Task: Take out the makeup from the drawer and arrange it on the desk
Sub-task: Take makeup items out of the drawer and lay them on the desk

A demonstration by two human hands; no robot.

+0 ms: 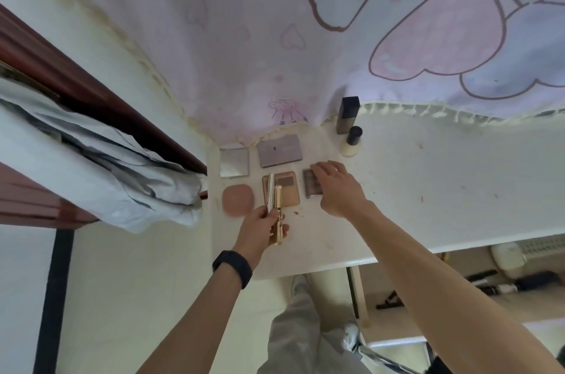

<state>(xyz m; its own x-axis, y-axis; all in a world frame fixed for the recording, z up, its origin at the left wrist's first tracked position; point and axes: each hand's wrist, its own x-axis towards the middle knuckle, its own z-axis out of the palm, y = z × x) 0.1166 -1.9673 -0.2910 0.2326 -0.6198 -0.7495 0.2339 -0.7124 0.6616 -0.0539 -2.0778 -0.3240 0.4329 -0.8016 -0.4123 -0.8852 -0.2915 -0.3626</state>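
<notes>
My left hand (265, 225) was curled round 2 things at once, a gold tube (278, 211) and a slim silver stick (270, 192), both pointing away from me over the tan palette (287, 187). My right hand (336, 187) lay over the right side of a small dark palette (310, 187), fingers bent with their tips on it. I could not tell whether my thumb gripped it underneath.

The rest of the makeup lay on the white desk (428, 190) near its left end. A silver square compact (234, 163) and a grey palette (278, 150) made the back row. A pink rounded compact (238, 199) sat just left of the tan palette. Further back, right of the grey palette, stood a tall dark bottle (348, 114) and a cream bottle (351, 144) with a dark cap. A black band (233, 266) was on my left wrist.
</notes>
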